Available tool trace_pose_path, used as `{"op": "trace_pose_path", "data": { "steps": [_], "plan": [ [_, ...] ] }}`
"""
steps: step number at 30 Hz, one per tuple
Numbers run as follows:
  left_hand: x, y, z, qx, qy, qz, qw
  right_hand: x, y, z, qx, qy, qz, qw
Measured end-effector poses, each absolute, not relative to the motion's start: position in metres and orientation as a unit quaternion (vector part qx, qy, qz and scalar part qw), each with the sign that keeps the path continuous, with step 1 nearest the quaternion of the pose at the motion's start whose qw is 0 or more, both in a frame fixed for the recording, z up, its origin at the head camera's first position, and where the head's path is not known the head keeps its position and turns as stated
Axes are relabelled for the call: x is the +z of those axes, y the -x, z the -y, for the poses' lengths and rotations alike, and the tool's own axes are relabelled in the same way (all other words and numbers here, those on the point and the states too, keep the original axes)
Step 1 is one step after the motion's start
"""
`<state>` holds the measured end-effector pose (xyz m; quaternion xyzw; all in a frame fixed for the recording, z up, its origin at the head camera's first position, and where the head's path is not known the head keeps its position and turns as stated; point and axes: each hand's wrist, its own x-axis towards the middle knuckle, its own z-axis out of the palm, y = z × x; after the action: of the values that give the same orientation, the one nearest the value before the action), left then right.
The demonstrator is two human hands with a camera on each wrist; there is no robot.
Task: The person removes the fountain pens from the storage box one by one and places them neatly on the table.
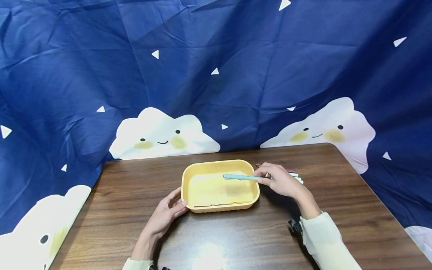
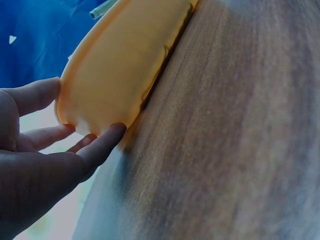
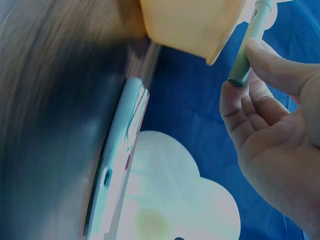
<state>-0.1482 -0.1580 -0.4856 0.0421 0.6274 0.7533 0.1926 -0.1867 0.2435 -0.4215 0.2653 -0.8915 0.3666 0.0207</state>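
Smooth plastic forms the tray (image 1: 216, 187) and held pen (image 1: 239, 177); the wood-grain tabletop (image 1: 138, 180) gleams glossy, while creased cloth makes the backdrop (image 1: 202, 37).

Indoor tabletop set-up: wooden table (image 1: 135, 180), cloud-printed blue cloth (image 1: 202, 37).

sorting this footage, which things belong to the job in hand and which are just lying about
In the job:
teal pen, pinched by the right hand
yellow tray, touched by the left hand
thin items inside it
loose pens beside the tray, probably

Just there:
wooden table
cloud backdrop
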Motion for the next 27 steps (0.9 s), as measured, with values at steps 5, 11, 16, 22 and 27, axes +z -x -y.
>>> {"op": "trace_pose_path", "data": {
  "steps": [5, 11, 16, 22, 27],
  "plan": [
    [-0.487, 0.148, 0.159, 0.755, -0.047, -0.626, 0.192, -0.423, 0.182, -0.254, 0.357, -0.254, 0.898, 0.033],
    [-0.487, 0.148, 0.160, 0.756, -0.051, -0.623, 0.193, -0.429, 0.179, -0.273, 0.345, -0.241, 0.906, 0.050],
    [-0.487, 0.149, 0.160, 0.757, -0.056, -0.622, 0.192, -0.431, 0.175, -0.289, 0.329, -0.232, 0.914, 0.058],
    [-0.487, 0.149, 0.160, 0.755, -0.059, -0.624, 0.193, -0.431, 0.168, -0.302, 0.313, -0.224, 0.921, 0.063],
    [-0.487, 0.149, 0.159, 0.758, -0.056, -0.621, 0.192, -0.433, 0.166, -0.310, 0.302, -0.211, 0.928, 0.059]
  ]
}}
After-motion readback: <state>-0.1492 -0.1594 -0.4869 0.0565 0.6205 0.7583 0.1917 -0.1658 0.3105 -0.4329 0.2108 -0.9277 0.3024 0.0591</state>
